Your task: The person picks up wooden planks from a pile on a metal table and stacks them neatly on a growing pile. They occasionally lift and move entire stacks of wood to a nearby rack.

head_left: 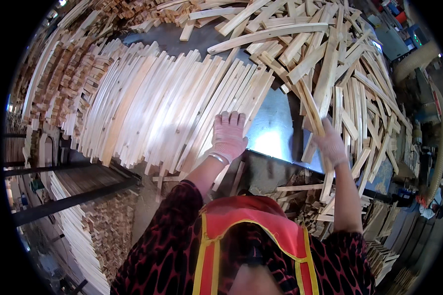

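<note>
My left hand (229,136), in a pale pinkish work glove, lies flat with its fingers stretched out on the right end of a row of wooden strips (155,98). The strips lie side by side, slanting away from me. In a matching glove, my right hand (331,145) is closed around the near end of a wooden strip (310,104), slightly blurred. That strip slants up and left against a jumbled heap of wooden strips (347,64). Between my hands shows the bare metal tabletop (269,120), with a bright glare on it.
Stacked wood pieces (59,73) stand beyond the row at the left. A dark metal bar (79,199) and more stacked strips (74,226) lie at lower left. Offcuts (300,204) are piled below the table edge. A ribbed hose (439,147) hangs at far right beside machinery.
</note>
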`<state>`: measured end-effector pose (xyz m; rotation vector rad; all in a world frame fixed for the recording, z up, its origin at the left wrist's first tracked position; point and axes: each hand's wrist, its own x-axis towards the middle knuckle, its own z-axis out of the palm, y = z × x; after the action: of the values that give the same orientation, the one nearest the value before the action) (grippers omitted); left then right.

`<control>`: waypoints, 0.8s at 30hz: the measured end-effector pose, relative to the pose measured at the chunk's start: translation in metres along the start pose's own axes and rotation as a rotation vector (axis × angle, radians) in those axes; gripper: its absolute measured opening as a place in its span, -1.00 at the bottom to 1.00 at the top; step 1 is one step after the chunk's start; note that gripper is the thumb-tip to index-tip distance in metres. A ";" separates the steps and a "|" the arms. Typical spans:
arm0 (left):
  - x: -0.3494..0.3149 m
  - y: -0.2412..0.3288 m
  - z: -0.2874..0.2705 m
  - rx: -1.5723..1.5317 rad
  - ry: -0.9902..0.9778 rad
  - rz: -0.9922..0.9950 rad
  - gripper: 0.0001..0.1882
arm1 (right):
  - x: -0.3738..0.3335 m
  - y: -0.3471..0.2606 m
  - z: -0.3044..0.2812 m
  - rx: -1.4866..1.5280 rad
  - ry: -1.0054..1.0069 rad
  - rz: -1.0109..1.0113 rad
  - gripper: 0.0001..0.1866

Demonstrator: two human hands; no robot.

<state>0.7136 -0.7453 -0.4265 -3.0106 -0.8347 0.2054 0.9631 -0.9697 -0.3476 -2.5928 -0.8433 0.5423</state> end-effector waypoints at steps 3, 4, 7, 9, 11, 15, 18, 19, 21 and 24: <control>-0.006 -0.002 0.011 -0.074 0.047 -0.122 -0.13 | -0.062 0.070 0.037 0.457 0.041 -0.132 -0.29; -0.007 -0.004 0.005 -0.064 0.001 -0.140 -0.13 | -0.089 0.052 0.032 0.593 -0.004 -0.019 -0.31; -0.001 -0.008 -0.018 -0.114 -0.108 -0.111 -0.19 | -0.144 0.046 0.009 0.627 -0.105 0.125 -0.27; 0.011 -0.026 -0.031 -0.198 -0.085 -0.176 -0.33 | -0.146 0.029 -0.005 0.858 -0.236 0.259 -0.20; 0.021 -0.055 -0.037 -0.334 0.022 -0.319 -0.54 | -0.135 0.020 -0.017 0.939 -0.424 0.321 -0.18; 0.015 -0.097 0.022 -0.074 0.125 -0.432 -0.74 | -0.131 0.014 -0.010 0.916 -0.801 0.185 -0.31; 0.011 -0.097 0.028 -0.170 0.089 -0.372 -0.73 | -0.187 0.042 0.017 1.003 -0.964 0.129 -0.47; 0.007 -0.101 0.026 -0.199 0.041 -0.346 -0.73 | -0.199 0.035 0.018 0.986 -0.926 0.093 -0.49; 0.001 -0.113 0.024 -0.259 -0.058 -0.291 -0.71 | -0.205 0.025 0.029 0.869 -0.853 -0.073 -0.52; 0.010 -0.137 -0.004 -0.242 -0.275 -0.247 -0.61 | -0.167 -0.042 0.000 0.097 -0.427 -0.196 -0.64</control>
<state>0.6522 -0.6225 -0.4173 -3.0979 -1.3345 0.5605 0.8178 -1.0407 -0.2878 -2.3045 -1.1561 1.0694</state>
